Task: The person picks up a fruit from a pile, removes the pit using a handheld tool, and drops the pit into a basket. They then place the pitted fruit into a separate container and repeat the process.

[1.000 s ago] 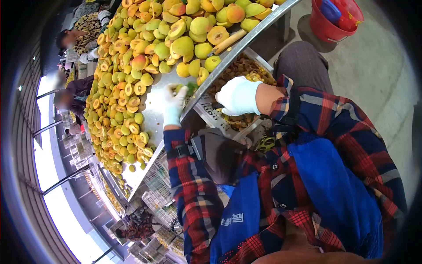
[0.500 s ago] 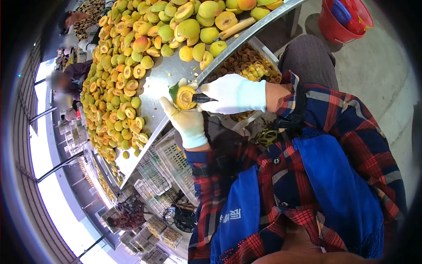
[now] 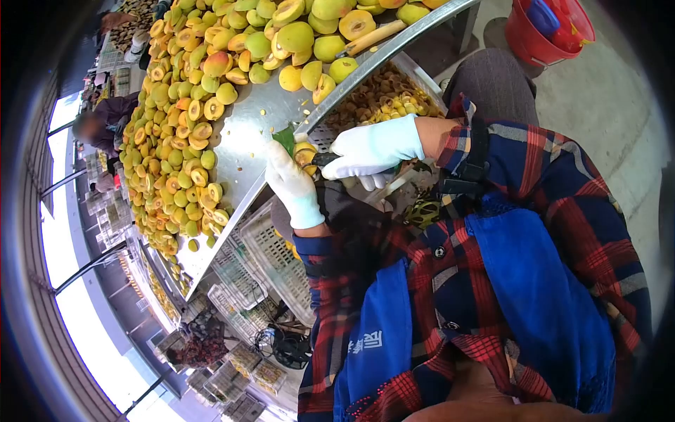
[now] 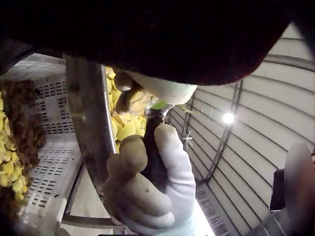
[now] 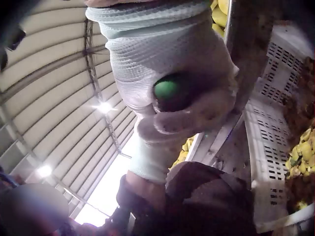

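In a white glove, my left hand [image 3: 292,181] grips a yellow peach half [image 3: 304,152], cut face toward the right hand. A green leaf [image 3: 285,139] shows beside its fingers. My right hand [image 3: 373,149], gloved too, holds a pitting tool by its black handle [image 3: 324,160], and the tool's head is at the cut face. In the left wrist view, thumb and fingers wrap the black handle [image 4: 155,164], with a thin metal loop [image 4: 156,113] at the fruit. The right wrist view shows the handle's green end [image 5: 167,89] inside the curled right hand.
A metal table [image 3: 246,130] bears a large heap of peach halves [image 3: 190,105]. A wooden-handled knife [image 3: 376,37] lies near its edge. Below, a white crate [image 5: 263,162] holds brown pits and yellow pieces [image 3: 394,105]. A red bucket [image 3: 541,39] stands on the floor; other people are farther back.
The left hand came back from the table edge with the peach half, and the right hand moved in with the tool to meet it. Since then the left fingers have closed further round the fruit.
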`<state>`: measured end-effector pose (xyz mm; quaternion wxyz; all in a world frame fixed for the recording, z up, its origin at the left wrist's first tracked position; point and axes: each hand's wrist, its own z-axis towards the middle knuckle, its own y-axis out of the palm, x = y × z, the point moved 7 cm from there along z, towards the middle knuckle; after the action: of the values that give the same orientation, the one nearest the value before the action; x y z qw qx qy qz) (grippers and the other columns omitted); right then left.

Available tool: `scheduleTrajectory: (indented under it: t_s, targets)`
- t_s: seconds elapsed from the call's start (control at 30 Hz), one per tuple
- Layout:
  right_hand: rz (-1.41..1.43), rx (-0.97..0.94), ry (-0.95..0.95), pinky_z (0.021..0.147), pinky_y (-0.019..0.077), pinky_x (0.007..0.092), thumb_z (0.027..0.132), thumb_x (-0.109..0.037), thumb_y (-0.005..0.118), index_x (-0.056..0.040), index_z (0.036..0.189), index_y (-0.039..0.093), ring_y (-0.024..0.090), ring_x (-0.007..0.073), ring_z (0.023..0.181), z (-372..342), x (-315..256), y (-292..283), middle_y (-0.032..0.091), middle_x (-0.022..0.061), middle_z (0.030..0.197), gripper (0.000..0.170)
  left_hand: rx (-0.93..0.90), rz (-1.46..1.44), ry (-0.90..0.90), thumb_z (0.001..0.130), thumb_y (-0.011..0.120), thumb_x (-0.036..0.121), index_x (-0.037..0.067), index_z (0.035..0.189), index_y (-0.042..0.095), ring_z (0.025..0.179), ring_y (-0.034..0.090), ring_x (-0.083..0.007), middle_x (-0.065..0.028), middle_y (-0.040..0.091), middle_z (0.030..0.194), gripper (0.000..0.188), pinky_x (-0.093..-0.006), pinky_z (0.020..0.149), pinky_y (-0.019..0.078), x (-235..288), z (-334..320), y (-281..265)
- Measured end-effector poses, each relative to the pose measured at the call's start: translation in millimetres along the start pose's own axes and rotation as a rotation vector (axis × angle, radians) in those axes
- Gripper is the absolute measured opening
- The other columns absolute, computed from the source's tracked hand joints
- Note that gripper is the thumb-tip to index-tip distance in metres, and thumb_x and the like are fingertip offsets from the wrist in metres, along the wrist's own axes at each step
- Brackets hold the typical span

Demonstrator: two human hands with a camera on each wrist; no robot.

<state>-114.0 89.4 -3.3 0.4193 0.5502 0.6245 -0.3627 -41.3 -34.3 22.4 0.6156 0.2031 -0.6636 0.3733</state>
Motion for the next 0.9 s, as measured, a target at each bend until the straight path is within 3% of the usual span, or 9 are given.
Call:
scheduleTrajectory:
  t_s: [0.1, 0.3, 0.37, 0.4, 0.5, 0.57, 0.67, 0.8, 0.9]
  targets:
    - [0.093, 0.045, -0.019, 0.05, 0.051, 0.0331, 0.093, -0.046, 0.049, 0.004, 0.086, 0.06, 0.063, 0.0208, 0.054, 6.8, -1.4, 5.3, 0.065, 0.0137, 0.067, 0.052, 0.062, -0.095, -0.019, 0.104, 0.033, 0.044, -0.003, 0.107, 0.06, 0.074, 0.063, -0.0199, -0.0148, 0.066, 0.088, 0.054, -0.0302, 0.067, 0.0522, -6.9, -0.5, 4.0]
    - [0.043, 0.312, -0.139, 0.052, 0.0511, 0.0384, 0.091, -0.038, 0.051, 0.0026, 0.085, 0.056, 0.061, 0.0265, 0.051, 12.6, 2.4, -1.9, 0.063, 0.0158, 0.066, 0.041, 0.035, -1.026, -0.376, 0.098, 0.045, 0.034, 0.001, 0.119, 0.054, 0.09, 0.062, -0.0345, -0.019, 0.063, 0.113, 0.04, -0.0431, 0.074, 0.0516, -18.8, -6.4, 20.6]
    - [-0.848, 0.672, -0.782, 0.057, 0.0527, 0.0413, 0.091, -0.038, 0.05, 0.0032, 0.089, 0.057, 0.065, 0.0315, 0.061, 11.3, -15.8, 14.0, 0.065, 0.0196, 0.071, 0.042, -0.016, -1.084, -0.379, 0.096, 0.048, 0.036, 0.001, 0.117, 0.056, 0.094, 0.062, -0.0349, -0.0188, 0.064, 0.111, 0.041, -0.0455, 0.076, 0.051, -28.5, 0.4, 14.8]
    - [-0.847, 0.669, -0.785, 0.057, 0.0527, 0.0413, 0.091, -0.038, 0.05, 0.0032, 0.089, 0.057, 0.065, 0.0315, 0.061, 9.4, -19.0, 14.3, 0.065, 0.0196, 0.071, 0.042, -0.015, -1.083, -0.382, 0.096, 0.049, 0.037, 0.001, 0.116, 0.057, 0.092, 0.062, -0.0349, -0.0186, 0.064, 0.109, 0.042, -0.0456, 0.076, 0.051, -31.9, 2.0, 13.6]
    - [-0.838, 0.584, -0.682, 0.06, 0.0526, 0.0433, 0.091, -0.034, 0.048, -0.0011, 0.092, 0.059, 0.067, 0.0336, 0.071, -0.3, -32.3, 10.8, 0.064, 0.0215, 0.072, 0.035, -0.035, -1.066, -0.391, 0.095, 0.049, 0.039, 0.001, 0.114, 0.058, 0.089, 0.063, -0.0344, -0.0186, 0.065, 0.106, 0.043, -0.0454, 0.076, 0.0512, -45.0, 4.8, 11.9]
    - [-0.162, 0.281, -0.073, 0.061, 0.0521, 0.0437, 0.092, -0.034, 0.046, -0.0017, 0.092, 0.06, 0.067, 0.0329, 0.072, 5.0, -10.4, 1.3, 0.064, 0.0231, 0.072, 0.035, -0.057, -1.047, -0.4, 0.095, 0.049, 0.04, 0.002, 0.113, 0.058, 0.087, 0.063, -0.0338, -0.0187, 0.066, 0.104, 0.043, -0.0452, 0.076, 0.0513, -48.6, 3.4, 14.3]
    - [-0.4, 0.504, -0.292, 0.056, 0.0491, 0.0392, 0.094, -0.041, 0.044, -0.0017, 0.09, 0.059, 0.063, 0.0287, 0.061, 11.8, -11.4, 0.2, 0.063, 0.0187, 0.071, 0.043, 0.012, -0.975, -0.349, 0.095, 0.049, 0.041, 0.002, 0.112, 0.058, 0.084, 0.063, -0.0318, -0.0187, 0.065, 0.102, 0.044, -0.0428, 0.076, 0.0522, -42.5, 0.0, 16.1]
    - [-0.282, 0.376, -0.416, 0.05, 0.0482, 0.034, 0.095, -0.045, 0.046, -0.0011, 0.089, 0.058, 0.059, 0.0229, 0.052, 9.8, -13.1, 9.4, 0.06, 0.014, 0.064, 0.046, 0.083, -0.815, -0.155, 0.1, 0.044, 0.039, 0.002, 0.114, 0.055, 0.089, 0.063, -0.0271, -0.0146, 0.063, 0.102, 0.04, -0.0399, 0.077, 0.0546, -24.9, -1.1, 18.2]
    - [0.327, 0.156, -0.032, 0.045, 0.0457, 0.0294, 0.095, -0.045, 0.05, -0.0018, 0.086, 0.057, 0.056, 0.0165, 0.048, 14.8, 9.3, 19.7, 0.057, 0.0092, 0.061, 0.045, 0.149, -0.731, -0.06, 0.099, 0.044, 0.042, 0.003, 0.111, 0.056, 0.086, 0.063, -0.0272, -0.0146, 0.064, 0.099, 0.042, -0.0403, 0.076, 0.0539, -21.4, -1.1, 16.6]
